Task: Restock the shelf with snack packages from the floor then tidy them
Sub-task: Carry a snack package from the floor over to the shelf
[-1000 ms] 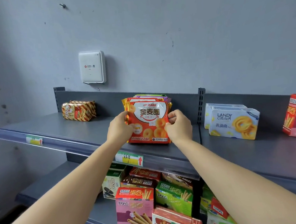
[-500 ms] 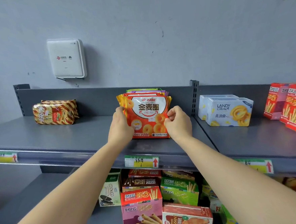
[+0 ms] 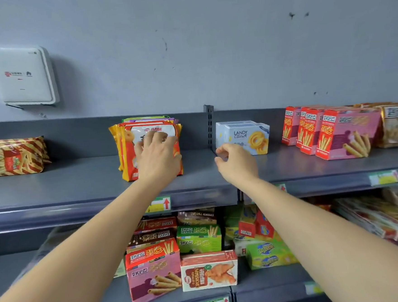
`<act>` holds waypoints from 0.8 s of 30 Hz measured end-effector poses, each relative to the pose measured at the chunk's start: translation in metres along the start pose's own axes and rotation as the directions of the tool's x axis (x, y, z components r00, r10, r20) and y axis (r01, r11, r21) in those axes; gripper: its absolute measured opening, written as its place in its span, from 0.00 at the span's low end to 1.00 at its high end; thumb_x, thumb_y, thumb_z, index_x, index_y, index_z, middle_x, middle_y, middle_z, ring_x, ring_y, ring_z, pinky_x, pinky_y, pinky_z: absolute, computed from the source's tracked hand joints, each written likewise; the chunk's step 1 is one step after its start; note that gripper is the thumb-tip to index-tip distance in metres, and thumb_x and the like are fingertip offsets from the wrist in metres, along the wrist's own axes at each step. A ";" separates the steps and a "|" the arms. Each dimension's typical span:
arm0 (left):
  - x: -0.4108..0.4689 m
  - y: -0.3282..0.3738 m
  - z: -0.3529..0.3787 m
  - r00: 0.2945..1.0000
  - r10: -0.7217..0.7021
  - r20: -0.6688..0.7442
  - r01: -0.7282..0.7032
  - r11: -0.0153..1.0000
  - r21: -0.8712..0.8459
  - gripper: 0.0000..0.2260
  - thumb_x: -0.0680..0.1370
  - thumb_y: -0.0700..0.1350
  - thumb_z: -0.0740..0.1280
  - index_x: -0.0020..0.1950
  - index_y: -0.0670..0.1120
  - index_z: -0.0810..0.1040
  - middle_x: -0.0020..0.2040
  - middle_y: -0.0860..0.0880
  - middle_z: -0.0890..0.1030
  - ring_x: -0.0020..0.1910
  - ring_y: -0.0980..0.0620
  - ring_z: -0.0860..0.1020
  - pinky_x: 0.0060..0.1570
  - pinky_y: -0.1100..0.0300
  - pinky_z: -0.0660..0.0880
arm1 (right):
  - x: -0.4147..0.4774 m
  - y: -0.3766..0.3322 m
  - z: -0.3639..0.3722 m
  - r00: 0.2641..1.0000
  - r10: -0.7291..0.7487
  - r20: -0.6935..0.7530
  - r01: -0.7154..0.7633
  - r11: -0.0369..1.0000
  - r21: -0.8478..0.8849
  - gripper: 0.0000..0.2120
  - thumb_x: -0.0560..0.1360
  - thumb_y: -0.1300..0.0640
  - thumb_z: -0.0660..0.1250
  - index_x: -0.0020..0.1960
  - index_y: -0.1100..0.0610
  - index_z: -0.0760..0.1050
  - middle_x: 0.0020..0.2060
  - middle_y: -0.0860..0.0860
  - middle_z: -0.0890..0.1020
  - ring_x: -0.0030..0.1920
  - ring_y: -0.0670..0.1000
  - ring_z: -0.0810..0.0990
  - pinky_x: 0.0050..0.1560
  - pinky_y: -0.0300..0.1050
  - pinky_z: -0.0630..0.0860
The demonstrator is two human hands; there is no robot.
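A row of upright red-and-orange biscuit packages (image 3: 126, 153) stands on the upper grey shelf (image 3: 77, 180), with green and purple packs behind them. My left hand (image 3: 158, 153) lies flat against the front package, fingers spread. My right hand (image 3: 236, 163) hovers to the right of that stack, off the packages, fingers loosely curled and holding nothing. It is just in front of a pale blue Landy Castle box (image 3: 251, 135).
A striped gold bag (image 3: 10, 157) lies at the shelf's far left. Red-and-pink biscuit-stick boxes (image 3: 347, 131) stand at the right. A slotted upright post (image 3: 210, 126) divides the shelf bays. The lower shelf holds several boxes (image 3: 152, 269). A white wall unit (image 3: 21, 76) hangs above.
My right hand let go of the biscuit package and moved right toward the blue box. My left hand shifted from the package's edge onto its front. The view panned right.
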State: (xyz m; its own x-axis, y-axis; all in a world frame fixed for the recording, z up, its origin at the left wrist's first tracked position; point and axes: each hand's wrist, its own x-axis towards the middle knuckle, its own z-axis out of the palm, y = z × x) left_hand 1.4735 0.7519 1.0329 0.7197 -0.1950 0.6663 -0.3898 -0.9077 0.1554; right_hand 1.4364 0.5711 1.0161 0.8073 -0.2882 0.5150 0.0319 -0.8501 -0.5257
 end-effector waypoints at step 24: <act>-0.197 0.402 0.034 0.636 0.729 0.255 -0.603 0.675 -0.426 0.19 0.78 0.50 0.64 0.67 0.46 0.72 0.60 0.45 0.76 0.63 0.43 0.71 0.56 0.49 0.72 | -0.297 0.261 -0.303 0.851 0.495 -0.175 -0.490 0.631 -0.601 0.18 0.78 0.50 0.63 0.66 0.53 0.72 0.63 0.53 0.74 0.65 0.57 0.71 0.61 0.51 0.73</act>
State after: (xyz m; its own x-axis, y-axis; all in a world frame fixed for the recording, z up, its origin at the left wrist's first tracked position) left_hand 1.1945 0.4127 0.9387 0.3197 -0.8801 0.3510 -0.9415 -0.3367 0.0133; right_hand 1.0258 0.3015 0.9312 0.6000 -0.7429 0.2968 -0.7297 -0.6603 -0.1776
